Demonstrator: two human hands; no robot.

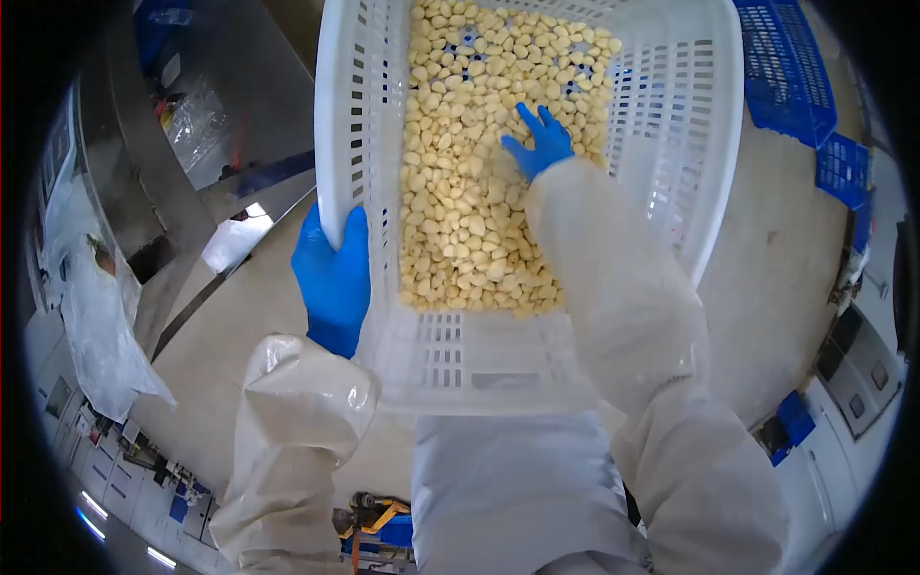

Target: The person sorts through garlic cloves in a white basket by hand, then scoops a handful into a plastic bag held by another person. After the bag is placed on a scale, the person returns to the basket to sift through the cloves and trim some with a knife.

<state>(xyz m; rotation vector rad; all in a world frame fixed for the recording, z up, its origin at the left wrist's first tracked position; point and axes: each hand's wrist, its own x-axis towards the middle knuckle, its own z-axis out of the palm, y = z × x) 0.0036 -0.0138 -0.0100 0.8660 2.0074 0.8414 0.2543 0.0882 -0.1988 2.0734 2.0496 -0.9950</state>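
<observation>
Before me is a large white perforated plastic basket (719, 144), its bottom covered by a layer of pale yellow pieces (470, 192) that look like peeled garlic cloves. My left hand (333, 278), in a blue glove, grips the basket's left rim, thumb on one side and fingers on the other. Inside the basket, my right hand (540, 142), also blue-gloved, rests on or just over the cloves with its fingers spread. Whether cloves lie under its palm is hidden. Light sleeves cover both forearms.
Blue perforated crates (786, 77) stand at the upper right. On the left are a metal frame (144, 182) and a hanging clear plastic sheet (105, 326). An orange and black device (379, 517) shows low in view, beyond my apron.
</observation>
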